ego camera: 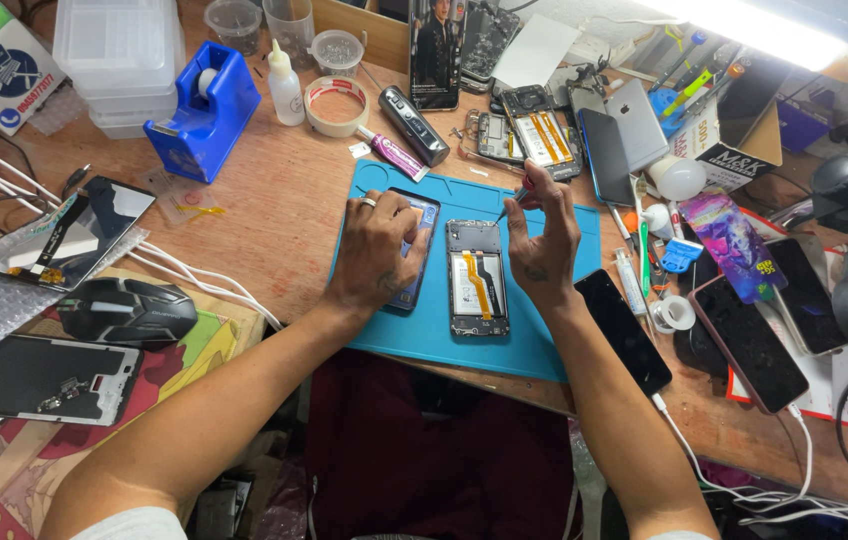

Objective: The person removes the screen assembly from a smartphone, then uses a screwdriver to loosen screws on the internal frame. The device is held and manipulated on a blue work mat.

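Note:
An opened phone body (476, 278) with an orange flex cable lies on the blue work mat (544, 345). My right hand (542, 240) hovers just to its right, fingers pinched around a small red-handled screwdriver (522, 187) whose tip points down-left toward the phone's top. My left hand (376, 248), with a ring on one finger, presses flat on a dark phone part (414, 270) lying beside the opened phone on the mat's left side.
A black phone (624, 330) lies right of the mat; more phones (749, 345) sit at far right. A blue tape dispenser (202, 115), tape roll (336, 105), glue bottle (286, 88), plastic boxes and phone parts crowd the back. A mouse (129, 312) and screens lie left.

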